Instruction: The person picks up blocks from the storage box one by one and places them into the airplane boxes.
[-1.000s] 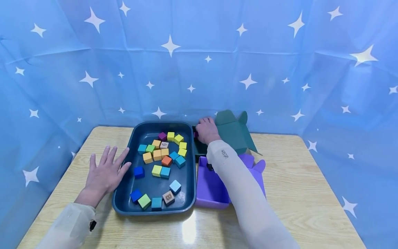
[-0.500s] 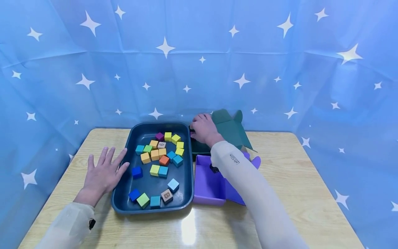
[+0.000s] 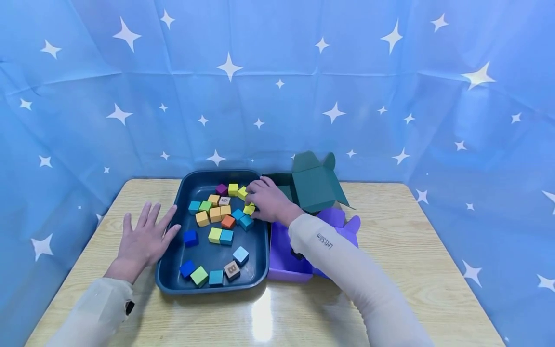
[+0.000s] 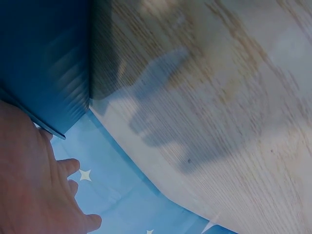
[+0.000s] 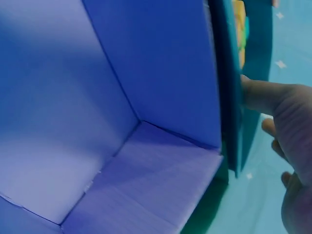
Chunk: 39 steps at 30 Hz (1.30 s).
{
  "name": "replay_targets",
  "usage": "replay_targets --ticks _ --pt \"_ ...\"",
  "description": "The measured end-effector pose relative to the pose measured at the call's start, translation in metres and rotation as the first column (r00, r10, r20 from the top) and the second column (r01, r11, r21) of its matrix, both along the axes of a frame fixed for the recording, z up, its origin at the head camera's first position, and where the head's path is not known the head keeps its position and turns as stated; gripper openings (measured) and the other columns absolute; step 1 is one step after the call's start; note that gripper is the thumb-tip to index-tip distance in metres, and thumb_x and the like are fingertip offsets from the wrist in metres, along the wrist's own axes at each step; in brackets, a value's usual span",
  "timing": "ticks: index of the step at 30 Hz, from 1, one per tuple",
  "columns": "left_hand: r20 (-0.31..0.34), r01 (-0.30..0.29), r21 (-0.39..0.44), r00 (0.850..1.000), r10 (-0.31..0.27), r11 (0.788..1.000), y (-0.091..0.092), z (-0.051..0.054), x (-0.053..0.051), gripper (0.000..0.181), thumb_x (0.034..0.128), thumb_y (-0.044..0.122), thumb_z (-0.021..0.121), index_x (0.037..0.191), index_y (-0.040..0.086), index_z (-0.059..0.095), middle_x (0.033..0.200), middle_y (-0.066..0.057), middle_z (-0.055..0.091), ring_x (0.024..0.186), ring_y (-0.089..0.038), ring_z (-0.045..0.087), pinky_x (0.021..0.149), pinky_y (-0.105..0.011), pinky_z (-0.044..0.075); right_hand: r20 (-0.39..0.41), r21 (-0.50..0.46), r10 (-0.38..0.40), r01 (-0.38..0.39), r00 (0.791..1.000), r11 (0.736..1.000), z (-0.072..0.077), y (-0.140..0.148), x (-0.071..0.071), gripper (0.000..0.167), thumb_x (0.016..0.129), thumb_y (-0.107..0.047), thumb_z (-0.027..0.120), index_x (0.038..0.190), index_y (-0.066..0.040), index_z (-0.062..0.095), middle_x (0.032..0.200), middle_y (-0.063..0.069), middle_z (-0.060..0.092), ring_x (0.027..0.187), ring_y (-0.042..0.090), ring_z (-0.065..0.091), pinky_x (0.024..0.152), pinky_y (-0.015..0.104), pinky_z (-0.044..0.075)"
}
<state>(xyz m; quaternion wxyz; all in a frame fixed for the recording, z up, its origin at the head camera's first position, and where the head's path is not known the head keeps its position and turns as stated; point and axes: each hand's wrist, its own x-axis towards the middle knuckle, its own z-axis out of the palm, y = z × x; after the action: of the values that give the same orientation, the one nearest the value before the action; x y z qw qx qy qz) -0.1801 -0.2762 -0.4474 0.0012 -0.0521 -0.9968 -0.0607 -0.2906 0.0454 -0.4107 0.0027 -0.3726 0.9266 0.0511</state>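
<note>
Starry backdrop (image 3: 269,99), left hand (image 3: 143,241) splayed by tray (image 3: 212,259), right hand (image 3: 269,200) (grip unclear) at yellow cubes (image 3: 249,210)

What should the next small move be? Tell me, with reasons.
I'd probably have the right hand pinch a yellow cube: it hangs over the tray, right at that cube, though whether it grips one yet is hidden.

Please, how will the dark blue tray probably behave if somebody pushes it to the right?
The dark blue tray is wide and low, so tipping seems unlikely. Its loose cubes might shift and knock together. The purple box stands close on its right side, so it would probably be pushed along too.
</note>
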Motion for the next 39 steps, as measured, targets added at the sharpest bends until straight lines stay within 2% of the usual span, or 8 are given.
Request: replay_targets --ticks 7,13,27,34,39 --pt "-0.003 -0.003 0.006 1.0 0.003 1.0 0.0 -0.002 0.0 0.069 0.1003 0.06 0.025 0.157 0.023 0.017 0.159 -0.028 0.018 0.148 -0.048 0.006 0.111 -0.075 -0.006 0.045 0.041 0.042 -0.044 0.998 0.998 -0.012 -0.003 0.003 0.036 0.083 -0.048 0.073 0.114 -0.03 0.07 0.142 -0.002 0.052 0.139 0.019 0.037 0.124 0.048 0.014" --pt "-0.008 -0.007 0.012 1.0 0.007 1.0 0.0 -0.002 0.0 0.068 0.1005 0.059 0.027 0.157 0.023 0.017 0.158 -0.028 0.018 0.148 -0.048 0.006 0.112 -0.075 -0.006 0.077 0.04 0.026 -0.029 0.997 0.999 -0.019 -0.008 0.0 0.034 0.082 -0.048 0.074 0.111 -0.032 0.07 0.145 -0.003 0.05 0.141 0.019 0.035 0.124 0.05 0.012" --pt "0.003 -0.009 0.011 1.0 0.009 1.0 0.001 -0.001 0.001 0.069 0.1003 0.06 0.025 0.157 0.022 0.017 0.159 -0.029 0.017 0.148 -0.048 0.005 0.112 -0.074 -0.007 0.073 0.08 0.021 -0.027 0.997 0.996 -0.019 -0.016 0.001 0.027 0.079 -0.048 0.077 0.1 -0.033 0.067 0.143 -0.002 0.051 0.14 0.021 0.036 0.124 0.05 0.015" --pt "0.008 -0.007 0.021 1.0 0.007 1.0 0.002 -0.001 0.001 0.068 0.1006 0.059 0.025 0.157 0.022 0.017 0.159 -0.029 0.016 0.148 -0.048 0.004 0.112 -0.074 -0.007 0.129 0.086 0.01 -0.022 0.992 0.996 -0.019 -0.015 0.001 0.025 0.078 -0.048 0.078 0.094 -0.034 0.064 0.144 -0.004 0.049 0.142 0.021 0.034 0.124 0.05 0.013" --pt "-0.005 -0.01 0.034 1.0 0.011 0.999 0.001 -0.002 0.001 0.068 0.1006 0.058 0.028 0.157 0.022 0.017 0.158 -0.029 0.017 0.148 -0.048 0.003 0.112 -0.074 -0.007 0.143 0.096 0.006 -0.02 0.99 0.995 -0.018 -0.015 0.001 0.025 0.078 -0.048 0.078 0.096 -0.035 0.066 0.145 -0.005 0.048 0.143 0.021 0.032 0.124 0.05 0.012"
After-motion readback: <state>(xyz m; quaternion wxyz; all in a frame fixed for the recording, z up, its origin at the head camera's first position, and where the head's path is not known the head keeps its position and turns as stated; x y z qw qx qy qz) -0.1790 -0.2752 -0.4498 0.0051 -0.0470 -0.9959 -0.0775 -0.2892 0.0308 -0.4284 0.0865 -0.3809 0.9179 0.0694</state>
